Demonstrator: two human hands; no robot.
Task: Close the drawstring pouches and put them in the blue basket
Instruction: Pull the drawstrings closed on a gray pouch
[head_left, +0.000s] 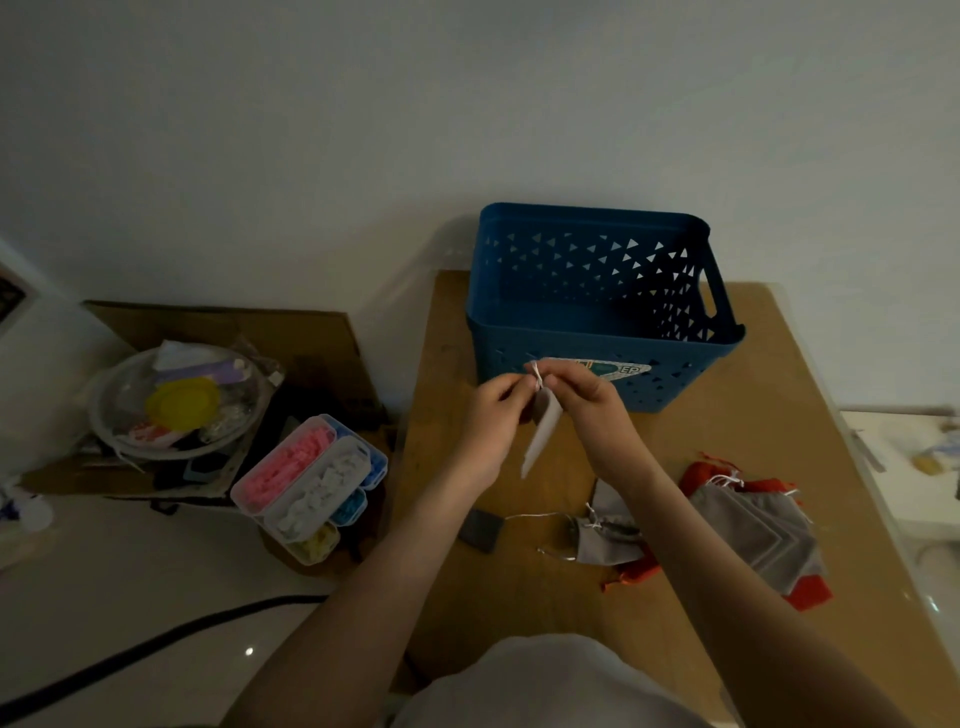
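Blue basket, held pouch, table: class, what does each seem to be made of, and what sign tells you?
Blue basket: moulded plastic, smooth; uniform colour, cut-out triangles, a handle slot. Held pouch: probably pale cloth, matte; it hangs thin and flat from a white cord. Table: perhaps wood or fibreboard, matte tan; flat, no clear grain.

Blue basket (691, 379) (triangle cut-outs), grey and perhaps orange-red pouches (758, 532)

Brown counter (519, 597) carries blue basket (691, 374) at its far end. In front of basket, to the right: pile of grey and red pouches (763, 535). Straight in front of basket: loose grey pouch (608, 540). In front of basket's left corner: small dark square (483, 529).
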